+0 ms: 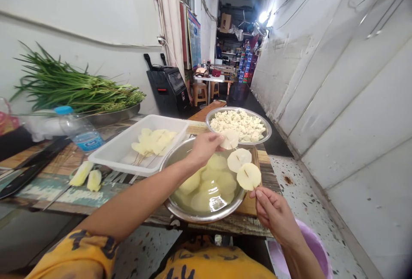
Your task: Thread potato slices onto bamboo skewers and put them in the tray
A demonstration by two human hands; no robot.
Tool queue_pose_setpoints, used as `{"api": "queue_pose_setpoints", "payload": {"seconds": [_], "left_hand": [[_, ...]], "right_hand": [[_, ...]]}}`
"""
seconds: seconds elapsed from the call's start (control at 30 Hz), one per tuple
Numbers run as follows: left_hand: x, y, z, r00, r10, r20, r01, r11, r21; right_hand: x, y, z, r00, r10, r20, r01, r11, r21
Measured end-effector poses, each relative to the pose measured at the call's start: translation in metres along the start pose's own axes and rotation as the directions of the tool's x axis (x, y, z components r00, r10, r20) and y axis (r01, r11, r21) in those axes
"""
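The left hand (206, 147) and right hand (276, 212) hold 1 thin skewer (253, 188) between them, above the right side of a metal bowl (206, 218); 3 pale round slices (239, 160) are threaded on it in a slanting row. The left hand is closed, pinching the farthest slice between thumb and fingers; the right hand is closed too, its thumb and fingers gripping the near end of the skewer just below the nearest slice.

The metal bowl stands near the front edge of the tabletop (125, 191); it holds water, with more pale slices (214, 184) lying under the surface. A white plastic tray (119, 165) sits just beside it on the left; in it lies a pile of skewered slices (154, 141), with thin sticks poking out towards the near side. Beyond the bowl is a wide metal dish (269, 130) heaped with small, pale chunks (241, 125).

Farther left, long green leaves (77, 88) spill over a second metal bowl (116, 116); a clear bottle (82, 131) with a blue cap leans in front of it; nearer the front edge lie 2 pale yellow-green vegetable pieces (94, 180); a purple tub (315, 247) stands below the tabletop on the right.
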State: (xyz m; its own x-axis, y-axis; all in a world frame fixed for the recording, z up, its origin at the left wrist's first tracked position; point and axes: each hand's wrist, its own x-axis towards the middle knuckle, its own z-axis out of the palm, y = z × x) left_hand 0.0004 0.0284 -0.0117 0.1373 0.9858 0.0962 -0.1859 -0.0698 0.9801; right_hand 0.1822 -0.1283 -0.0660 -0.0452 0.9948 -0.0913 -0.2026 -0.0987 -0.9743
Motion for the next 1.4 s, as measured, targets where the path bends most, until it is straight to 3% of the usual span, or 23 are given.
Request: {"api": "queue_pose_setpoints", "payload": {"seconds": [0.1,0.3,0.47,0.53,0.6,0.7,0.77,0.8,0.87,0.97,1.03,1.17,1.4], "left_hand": [[-0.002,-0.001,-0.001,0.999,0.043,0.006,-0.044,0.997,0.060],[-0.009,0.000,0.000,0.969,0.247,-0.001,-0.234,0.918,0.319],[-0.008,0.000,0.002,0.977,0.211,-0.027,-0.198,0.949,0.245],[-0.007,0.001,0.003,0.988,0.151,-0.039,-0.144,0.978,0.150],[-0.007,0.003,0.005,0.996,0.073,-0.048,-0.070,0.996,0.051],[-0.007,0.006,0.007,0.997,-0.022,-0.069,0.020,0.999,-0.030],[-0.007,0.007,0.007,0.997,-0.033,-0.077,0.030,0.999,-0.033],[-0.007,0.008,0.007,0.997,-0.027,-0.075,0.025,0.999,-0.030],[-0.007,0.007,0.006,0.997,-0.010,-0.074,0.008,1.000,-0.029],[-0.007,0.005,0.005,0.997,0.006,-0.077,-0.008,1.000,-0.029],[-0.007,0.004,0.005,0.997,0.021,-0.071,-0.022,1.000,-0.013],[-0.009,0.001,0.004,0.992,0.112,-0.052,-0.108,0.991,0.078],[-0.010,-0.002,0.002,0.990,0.142,0.014,-0.143,0.977,0.160]], "right_hand": [[-0.006,-0.002,0.004,1.000,0.023,-0.014,-0.022,0.999,0.039],[-0.012,-0.005,0.017,0.998,0.052,-0.039,-0.045,0.986,0.161],[-0.013,-0.008,0.021,0.997,0.052,-0.059,-0.043,0.989,0.138],[-0.014,-0.007,0.018,0.998,0.024,-0.062,-0.023,1.000,0.012],[-0.015,-0.006,0.013,0.990,-0.102,-0.100,0.076,0.969,-0.237],[-0.016,-0.004,0.006,0.912,-0.391,-0.126,0.241,0.757,-0.608],[-0.017,-0.003,0.004,0.873,-0.475,-0.112,0.273,0.665,-0.695],[-0.017,-0.003,0.004,0.877,-0.468,-0.111,0.270,0.670,-0.691],[-0.018,-0.004,0.005,0.930,-0.349,-0.115,0.224,0.785,-0.578],[-0.020,-0.007,0.010,0.999,-0.022,-0.045,0.015,0.988,-0.152],[-0.021,-0.011,0.014,0.994,0.110,0.017,-0.111,0.988,0.111],[-0.021,-0.015,0.025,0.990,0.138,-0.003,-0.131,0.945,0.300],[-0.012,-0.006,0.027,0.994,0.059,-0.096,-0.042,0.985,0.169]]}}
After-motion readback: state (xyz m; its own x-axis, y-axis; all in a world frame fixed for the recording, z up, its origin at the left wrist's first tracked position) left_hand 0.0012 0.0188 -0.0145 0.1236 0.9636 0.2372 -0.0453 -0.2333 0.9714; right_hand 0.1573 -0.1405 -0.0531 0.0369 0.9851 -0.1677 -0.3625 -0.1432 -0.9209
